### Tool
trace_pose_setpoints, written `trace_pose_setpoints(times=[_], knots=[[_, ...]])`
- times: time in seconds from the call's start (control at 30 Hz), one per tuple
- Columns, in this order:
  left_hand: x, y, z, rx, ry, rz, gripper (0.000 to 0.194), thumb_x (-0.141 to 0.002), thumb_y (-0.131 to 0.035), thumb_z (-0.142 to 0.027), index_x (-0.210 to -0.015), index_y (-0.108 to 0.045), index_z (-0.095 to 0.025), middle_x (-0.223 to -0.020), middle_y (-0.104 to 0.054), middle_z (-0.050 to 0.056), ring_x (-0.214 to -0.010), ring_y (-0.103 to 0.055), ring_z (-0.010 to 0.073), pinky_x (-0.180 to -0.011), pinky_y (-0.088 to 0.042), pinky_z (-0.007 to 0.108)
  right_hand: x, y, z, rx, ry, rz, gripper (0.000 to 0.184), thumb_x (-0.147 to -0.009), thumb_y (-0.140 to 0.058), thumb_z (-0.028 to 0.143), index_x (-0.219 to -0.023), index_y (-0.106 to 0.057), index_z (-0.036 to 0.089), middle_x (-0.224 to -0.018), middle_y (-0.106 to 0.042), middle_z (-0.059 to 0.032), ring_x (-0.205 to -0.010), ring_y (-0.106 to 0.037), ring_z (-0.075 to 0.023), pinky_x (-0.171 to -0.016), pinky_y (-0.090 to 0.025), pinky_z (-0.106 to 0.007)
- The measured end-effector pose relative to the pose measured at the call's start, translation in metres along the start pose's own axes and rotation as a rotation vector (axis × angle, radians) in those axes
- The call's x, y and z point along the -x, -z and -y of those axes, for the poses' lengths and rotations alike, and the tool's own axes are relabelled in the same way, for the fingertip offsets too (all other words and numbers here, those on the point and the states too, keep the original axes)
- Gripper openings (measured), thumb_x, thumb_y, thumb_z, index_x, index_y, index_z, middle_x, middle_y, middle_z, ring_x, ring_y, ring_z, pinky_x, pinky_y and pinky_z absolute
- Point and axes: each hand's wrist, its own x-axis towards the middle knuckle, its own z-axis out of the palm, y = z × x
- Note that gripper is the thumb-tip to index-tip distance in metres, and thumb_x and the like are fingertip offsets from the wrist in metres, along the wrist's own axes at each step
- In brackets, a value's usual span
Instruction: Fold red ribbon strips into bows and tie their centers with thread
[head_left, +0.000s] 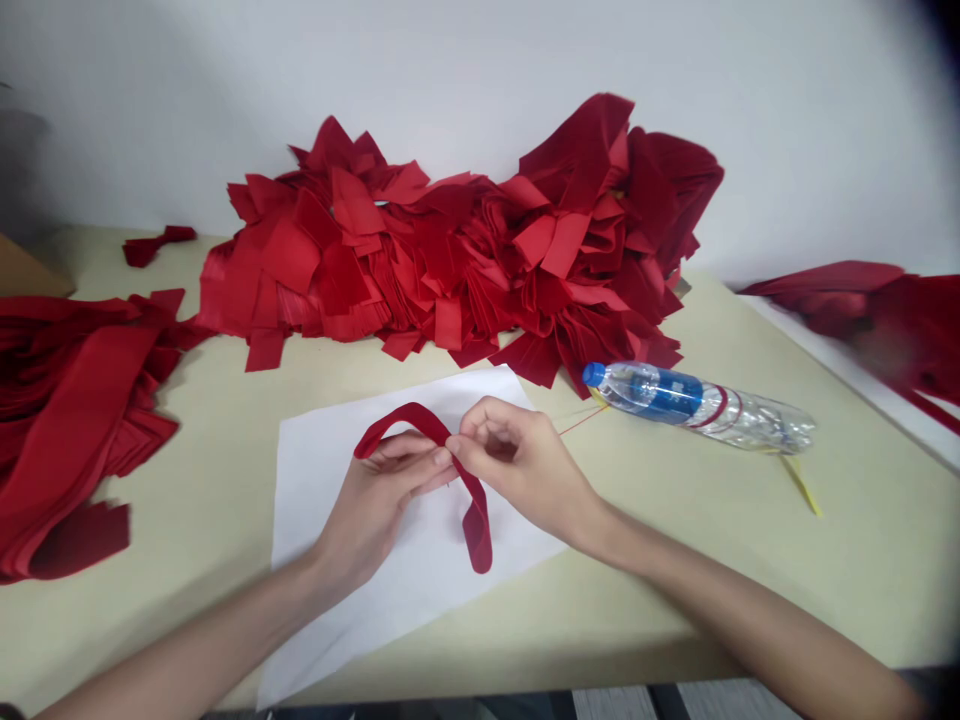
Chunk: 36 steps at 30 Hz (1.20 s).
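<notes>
Bench carries a big red fabric heap behind the white sheet, bottle to the sheet's right. Step in hand seems to be gathering or tying a red strip at its middle; next move probably calls for a firm pinch there while any binding is worked round. Left hand and right hand both grasp that strip, fingertips meeting, above the sheet. Strip: deep red, flat, soft-looking, one end arched, other curling down. Thin red thread right of sheet; link to strip unclear.
</notes>
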Motion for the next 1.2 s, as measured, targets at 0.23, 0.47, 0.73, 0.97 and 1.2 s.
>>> trace_pose_setpoints(times=[0.23,0.47,0.73,0.97,1.2], knots=[[0.002,-0.001,-0.001,0.089,0.030,-0.007,0.003,-0.065,-0.071,-0.014,-0.064,-0.071,-0.016,-0.071,-0.066,0.000,-0.081,-0.060,0.0161,-0.080,-0.051,0.031,0.000,0.000,0.000,0.001,0.003,0.021,0.014,-0.082,-0.050,0.025,-0.071,-0.046,0.018,-0.056,-0.040,0.0061,-0.052,-0.037,-0.0064,-0.049,-0.031,-0.021],[0.004,-0.001,0.001,0.113,-0.008,-0.005,0.010,-0.064,-0.072,-0.017,-0.056,-0.067,-0.015,-0.063,-0.059,-0.002,-0.073,-0.056,0.0122,-0.078,-0.051,0.027,0.001,0.001,-0.001,-0.031,-0.014,0.041,0.016,-0.083,-0.051,0.028,-0.072,-0.047,0.017,-0.059,-0.045,0.0054,-0.054,-0.040,-0.0063,-0.051,-0.032,-0.021],[0.001,0.002,0.006,-0.037,-0.010,0.015,0.004,-0.065,-0.074,-0.019,-0.065,-0.070,-0.018,-0.063,-0.063,-0.003,-0.069,-0.058,0.0090,-0.074,-0.048,0.021,0.000,0.001,-0.002,-0.100,-0.049,0.071,0.016,-0.080,-0.056,0.026,-0.069,-0.049,0.016,-0.058,-0.049,0.0054,-0.052,-0.041,-0.0047,-0.049,-0.032,-0.019],[0.002,-0.001,-0.005,-0.058,0.032,0.158,0.009,-0.074,-0.067,-0.018,-0.066,-0.069,-0.016,-0.062,-0.062,-0.003,-0.066,-0.055,0.0065,-0.068,-0.045,0.016,-0.009,0.027,0.013,-0.218,-0.110,0.320,0.016,-0.076,-0.063,0.028,-0.072,-0.055,0.014,-0.057,-0.051,0.0049,-0.052,-0.045,-0.0050,-0.049,-0.033,-0.019],[-0.005,0.009,-0.005,0.052,0.102,0.311,0.014,-0.082,-0.058,-0.021,-0.073,-0.066,-0.015,-0.083,-0.067,0.005,-0.084,-0.060,0.0158,-0.082,-0.045,0.029,-0.015,0.043,0.016,-0.186,-0.105,0.431,0.017,-0.077,-0.062,0.028,-0.075,-0.059,0.012,-0.069,-0.061,-0.0001,-0.054,-0.047,-0.0048,-0.052,-0.036,-0.020]])
